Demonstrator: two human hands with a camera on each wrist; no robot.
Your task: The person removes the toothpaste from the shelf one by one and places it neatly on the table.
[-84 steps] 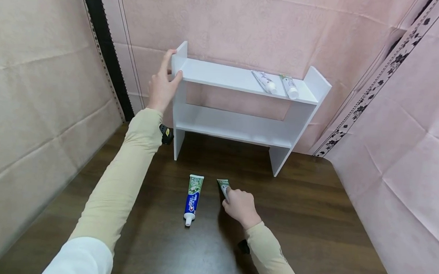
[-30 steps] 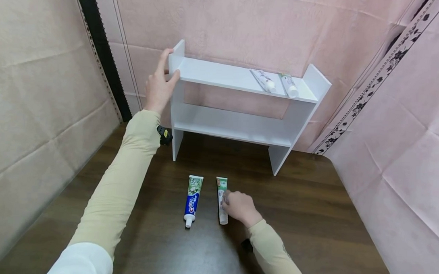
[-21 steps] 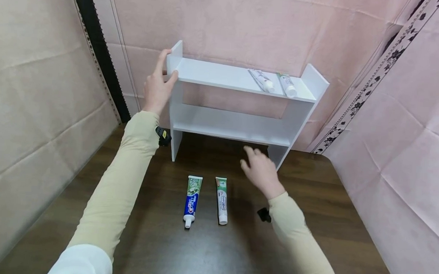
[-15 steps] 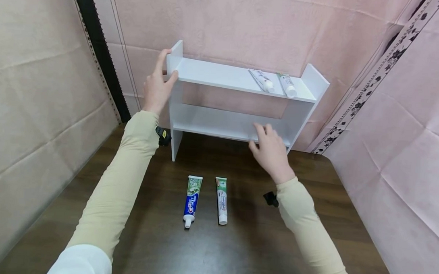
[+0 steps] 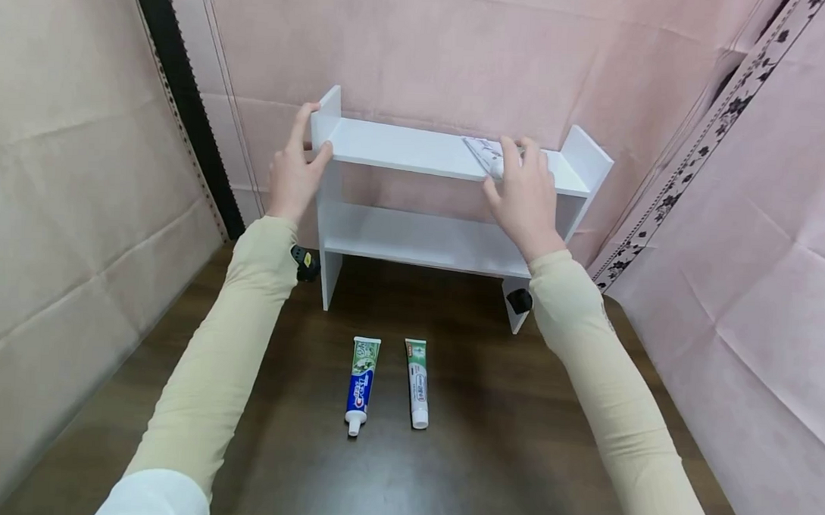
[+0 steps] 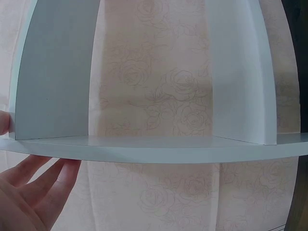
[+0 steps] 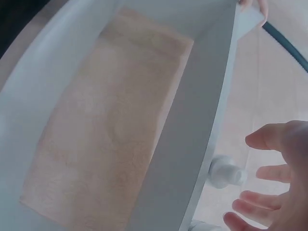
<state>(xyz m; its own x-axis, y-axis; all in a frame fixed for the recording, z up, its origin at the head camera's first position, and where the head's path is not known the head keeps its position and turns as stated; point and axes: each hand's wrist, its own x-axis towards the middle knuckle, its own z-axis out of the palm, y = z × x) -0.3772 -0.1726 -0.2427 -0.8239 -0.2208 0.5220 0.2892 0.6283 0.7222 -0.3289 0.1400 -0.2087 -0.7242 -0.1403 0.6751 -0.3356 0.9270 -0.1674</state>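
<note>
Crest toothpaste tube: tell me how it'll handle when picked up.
The Crest toothpaste tube probably won't roll: its broad tail looks flat. Its tapering, squeeze-type body likely gives when pinched; the narrow white cap seems stiffer.

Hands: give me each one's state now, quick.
Left hand: closed, holding the shelf by its left end.
Right hand: open, holding nothing, fingers spread near a tube on top.

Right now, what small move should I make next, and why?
I'd probably close the right grip lightly on the left tube on the shelf. Its fingers look spread near that tube's cap, not closed around it, and the left grip holds the shelf's left side, which should help keep it steady.
</note>
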